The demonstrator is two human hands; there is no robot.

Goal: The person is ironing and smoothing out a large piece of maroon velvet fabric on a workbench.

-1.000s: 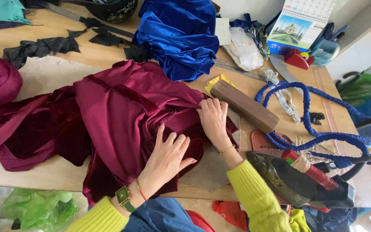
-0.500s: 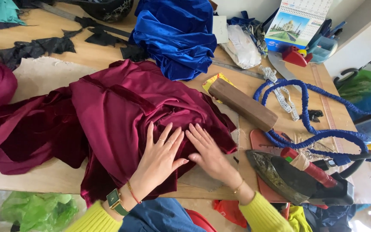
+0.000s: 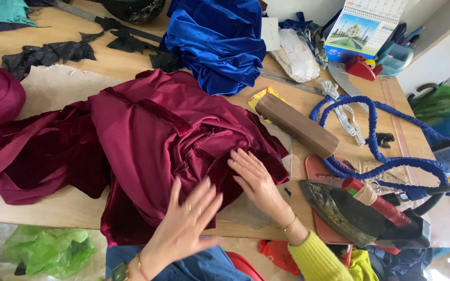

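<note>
1. Cut off and unclear: the left hand is motion-blurred, its wrist leaving the frame's lower edge; the maroon velvet cloth runs out of frame left of the iron, and its folds hide how many layers lie beneath.
2. Position: the cloth lies heaped on the wooden table, left of the iron and just touching the brown wooden block.
3. Axis: the cloth's long side runs left to right across the table, its near hem hanging over the edge closest to the person.
4. Left hand: fingers spread, palm down over the cloth's near fold; contact cannot be told.
5. Right hand: flat on the cloth left of the iron, fingers slightly apart, pressing the fabric.
6. Behind the iron, a blue cord loops; blue velvet is piled farther back.
</note>
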